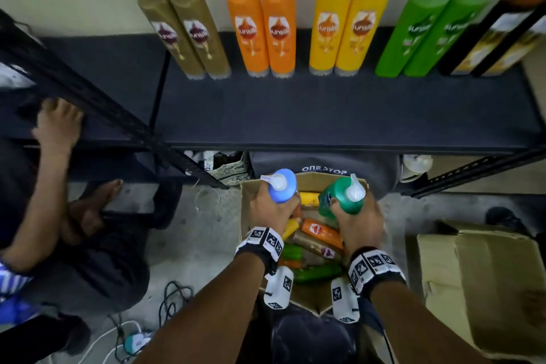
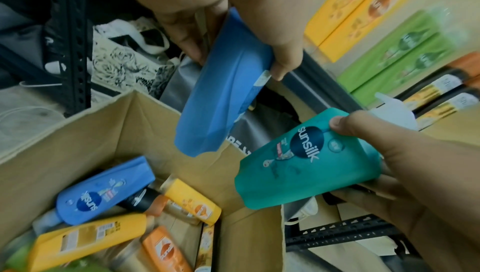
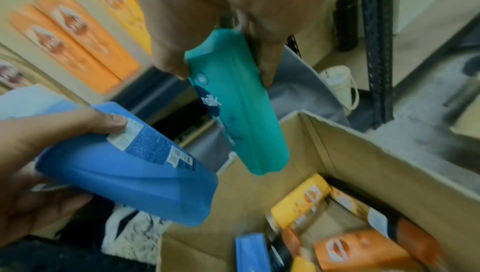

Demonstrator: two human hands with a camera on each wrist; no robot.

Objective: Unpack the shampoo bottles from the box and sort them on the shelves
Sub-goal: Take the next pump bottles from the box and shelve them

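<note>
My left hand [image 1: 273, 208] grips a blue shampoo bottle [image 1: 283, 186] [image 2: 223, 95] [image 3: 135, 165] upright, white cap up, above the open cardboard box [image 1: 313, 180] [image 2: 103, 130]. A teal-green bottle [image 1: 342, 196] [image 2: 303, 165] [image 3: 236, 110] is held the same way by my right hand [image 1: 357, 216] over the box's right side. Inside the box lie several more bottles: orange [image 1: 322, 232], yellow [image 2: 192, 202], blue [image 2: 103, 192], green [image 1: 317, 272]. The dark shelf [image 1: 325, 109] carries pairs of brown [image 1: 189, 35], orange [image 1: 266, 29], yellow [image 1: 348, 26] and green [image 1: 425, 29] bottles along the wall.
Another person's hand [image 1: 57, 120] rests on the shelf's left part; they crouch at the left. A second cardboard box [image 1: 484, 284] stands on the floor at right. Black slotted uprights [image 1: 97, 97] cross the left. Cables and a power strip [image 1: 136, 340] lie on the floor.
</note>
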